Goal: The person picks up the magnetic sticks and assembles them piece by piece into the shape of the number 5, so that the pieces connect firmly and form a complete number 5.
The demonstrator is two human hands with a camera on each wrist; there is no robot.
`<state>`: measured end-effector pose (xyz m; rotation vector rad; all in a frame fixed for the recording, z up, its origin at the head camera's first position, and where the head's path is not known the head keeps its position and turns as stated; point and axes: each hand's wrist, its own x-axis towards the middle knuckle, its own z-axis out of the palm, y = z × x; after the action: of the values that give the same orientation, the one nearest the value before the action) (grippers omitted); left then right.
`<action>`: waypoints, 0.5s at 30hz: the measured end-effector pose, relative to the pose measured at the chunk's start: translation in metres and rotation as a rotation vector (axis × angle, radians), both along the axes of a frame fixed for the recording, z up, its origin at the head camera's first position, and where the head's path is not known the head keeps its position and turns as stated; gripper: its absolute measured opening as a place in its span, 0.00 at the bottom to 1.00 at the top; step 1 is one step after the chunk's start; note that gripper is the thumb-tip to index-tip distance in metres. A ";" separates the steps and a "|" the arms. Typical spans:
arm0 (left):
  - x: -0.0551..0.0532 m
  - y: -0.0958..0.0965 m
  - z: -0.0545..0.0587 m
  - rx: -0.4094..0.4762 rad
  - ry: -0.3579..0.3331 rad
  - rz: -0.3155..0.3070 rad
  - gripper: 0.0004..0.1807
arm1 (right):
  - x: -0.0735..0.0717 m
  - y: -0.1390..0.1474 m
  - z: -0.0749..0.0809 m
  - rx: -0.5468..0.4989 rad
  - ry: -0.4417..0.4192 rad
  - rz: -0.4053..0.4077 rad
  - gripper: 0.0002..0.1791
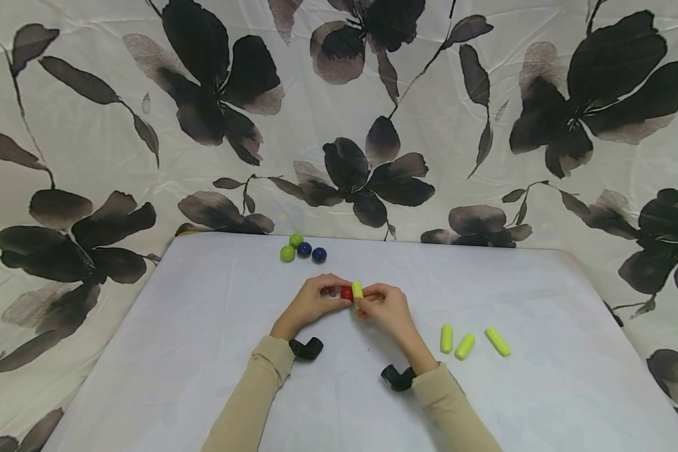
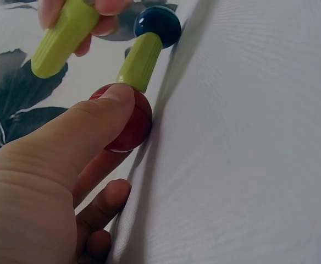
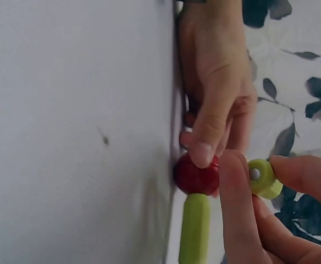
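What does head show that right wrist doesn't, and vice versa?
Head only: two green balls, two dark blue balls, three loose yellow-green sticks, tan sleeves.
Right wrist only: silver spot on the end of the pinched stick, plus a second stick meeting the red ball; head shows just one stick near that ball.
Both: left hand holding the red ball, right hand pinching a stick, white tabletop.

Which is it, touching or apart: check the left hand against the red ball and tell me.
Touching. The left wrist view shows it: the left hand has its thumb lying across the red ball, no gap between.
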<state>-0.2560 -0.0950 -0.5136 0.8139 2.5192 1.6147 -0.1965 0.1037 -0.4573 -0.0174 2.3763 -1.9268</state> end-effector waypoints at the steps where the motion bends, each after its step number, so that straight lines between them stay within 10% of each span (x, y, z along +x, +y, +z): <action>1: 0.000 0.000 0.000 0.001 0.003 0.000 0.19 | 0.001 0.000 -0.001 0.007 -0.015 0.002 0.08; 15: -0.002 -0.001 -0.004 -0.048 0.002 0.012 0.14 | 0.011 -0.004 -0.014 -0.073 -0.193 0.092 0.17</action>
<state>-0.2583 -0.0956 -0.5172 0.7972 2.5588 1.5514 -0.1858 0.0994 -0.4709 0.0509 2.1442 -1.8803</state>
